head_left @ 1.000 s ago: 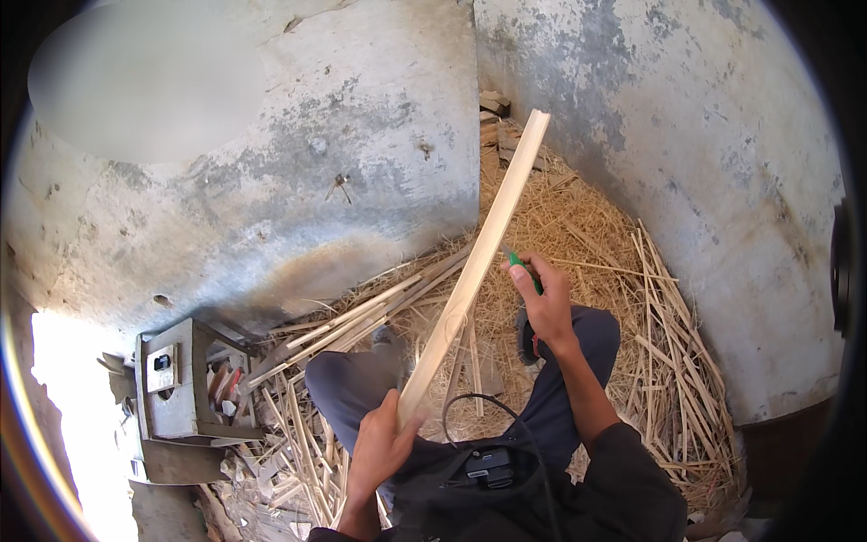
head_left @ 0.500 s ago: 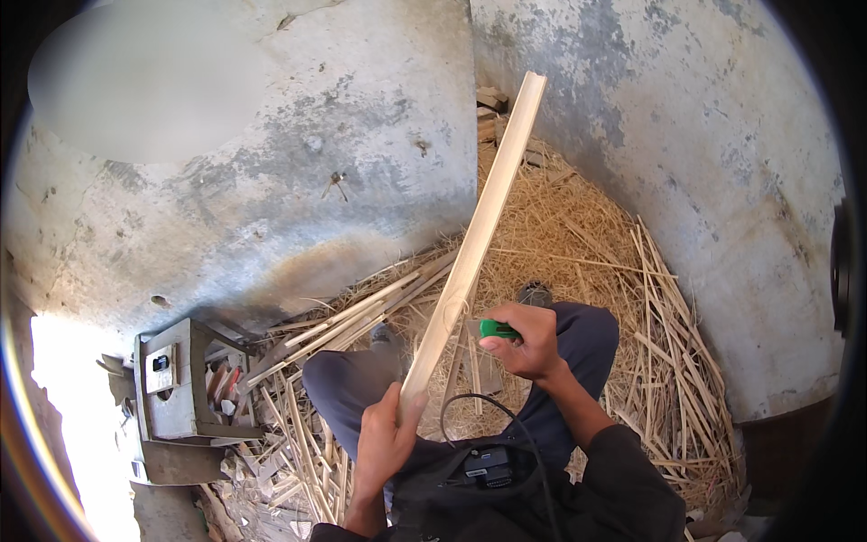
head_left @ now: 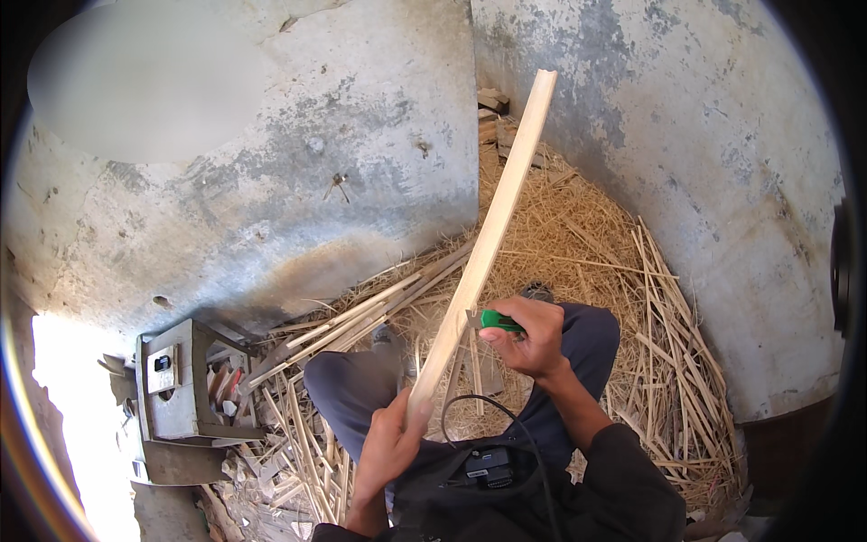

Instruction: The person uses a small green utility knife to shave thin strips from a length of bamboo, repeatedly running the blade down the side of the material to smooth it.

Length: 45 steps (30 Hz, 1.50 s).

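A long pale wooden strip point(head_left: 495, 228) slants up and away from me, its far end near the wall corner. My left hand point(head_left: 390, 441) is closed around its near end. In my right hand point(head_left: 533, 339) is a green-handled utility knife point(head_left: 498, 321), gripped with the fingers wrapped round the handle. Its short blade points left and meets, or nearly meets, the right edge of the strip around its lower middle; I cannot tell if it cuts in. The strip passes above my left knee and the floor between my legs.
Straw-like shavings point(head_left: 578, 212) cover the floor ahead. Thin sticks point(head_left: 673, 334) are piled to the right, longer strips point(head_left: 361, 307) to the left. A grey wooden stool point(head_left: 176, 379) lies at left. Worn walls point(head_left: 361, 117) meet in the far corner. A black cable point(head_left: 519, 420) loops over my lap.
The strip has shifted slightly to the right, and my left hand with it. The knife has moved a little up, its blade now at the strip's edge.
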Tool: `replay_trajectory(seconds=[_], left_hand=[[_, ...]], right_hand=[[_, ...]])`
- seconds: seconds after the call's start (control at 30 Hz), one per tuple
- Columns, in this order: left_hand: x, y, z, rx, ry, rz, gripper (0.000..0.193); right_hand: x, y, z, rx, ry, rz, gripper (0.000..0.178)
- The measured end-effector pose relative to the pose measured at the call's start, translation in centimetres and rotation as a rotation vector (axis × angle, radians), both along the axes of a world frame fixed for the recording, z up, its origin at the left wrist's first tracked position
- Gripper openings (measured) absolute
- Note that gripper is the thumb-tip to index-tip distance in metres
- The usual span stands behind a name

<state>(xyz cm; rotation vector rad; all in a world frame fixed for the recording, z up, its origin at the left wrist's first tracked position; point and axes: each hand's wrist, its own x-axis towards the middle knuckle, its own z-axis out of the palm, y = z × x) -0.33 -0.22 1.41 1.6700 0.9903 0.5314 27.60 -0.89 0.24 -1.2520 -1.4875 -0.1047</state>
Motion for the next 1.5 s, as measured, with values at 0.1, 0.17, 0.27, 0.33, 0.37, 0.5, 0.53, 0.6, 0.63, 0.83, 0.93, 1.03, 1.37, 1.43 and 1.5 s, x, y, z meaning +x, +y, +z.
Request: replay_trajectory(seconds=[0.1, 0.17, 0.27, 0.33, 0.37, 0.5, 0.53, 0.6, 0.63, 0.83, 0.93, 1.03, 1.37, 1.43, 1.5], left_hand=[[-0.1, -0.1, 0.0, 0.003, 0.014, -0.029, 0.025], [0.2, -0.4, 0.9, -0.051, -0.042, -0.037, 0.033], [0.2, -0.5, 1.2, -0.083, -0.039, -0.051, 0.035], [0.3, -0.5, 1.3, -0.101, -0.048, -0.066, 0.037], [0.3, -0.5, 1.3, -0.120, -0.056, -0.080, 0.039], [-0.1, -0.2, 0.6, -0.139, -0.073, -0.134, 0.043], [-0.3, -0.2, 0.1, -0.148, -0.080, -0.144, 0.029], [-0.5, -0.1, -0.2, -0.156, -0.088, -0.155, 0.035], [-0.5, -0.1, -0.3, -0.166, -0.091, -0.164, 0.036], [-0.2, -0.3, 0.7, -0.151, -0.101, -0.187, 0.049], [-0.8, -0.1, -0.3, -0.128, -0.085, -0.181, 0.039], [-0.7, -0.2, 0.1, -0.108, -0.060, -0.166, 0.038], [-1.1, -0.4, -0.9, -0.073, -0.021, -0.130, 0.032], [-1.0, -0.4, -0.8, -0.072, -0.023, -0.126, 0.032], [-0.9, -0.4, -0.7, -0.072, -0.026, -0.122, 0.032]], right_hand=[[0.2, -0.1, 0.6, 0.026, -0.034, -0.022, 0.042], [0.5, -0.4, 1.0, 0.037, -0.045, -0.027, 0.042], [0.8, -0.7, 1.4, -0.043, -0.137, -0.051, 0.038], [0.8, -0.8, 1.4, -0.044, -0.117, -0.031, 0.039], [0.9, -0.8, 1.2, -0.044, -0.118, -0.032, 0.039], [1.0, -0.7, 0.8, -0.018, -0.088, 0.034, 0.040], [1.0, -0.7, 0.8, -0.025, -0.099, 0.048, 0.040], [0.8, -0.7, 1.1, -0.002, -0.096, 0.042, 0.040], [0.7, -0.7, 1.2, 0.021, -0.095, 0.034, 0.040], [0.8, -0.8, 1.7, 0.005, -0.139, 0.016, 0.038], [1.0, -0.6, 2.0, 0.029, -0.177, -0.008, 0.038], [0.8, -0.4, 2.1, 0.037, -0.181, -0.024, 0.038], [1.2, -0.4, 1.8, 0.051, -0.238, -0.069, 0.037], [1.2, -0.3, 2.0, 0.053, -0.246, -0.075, 0.037], [1.2, -0.2, 2.1, 0.061, -0.237, -0.075, 0.036]])
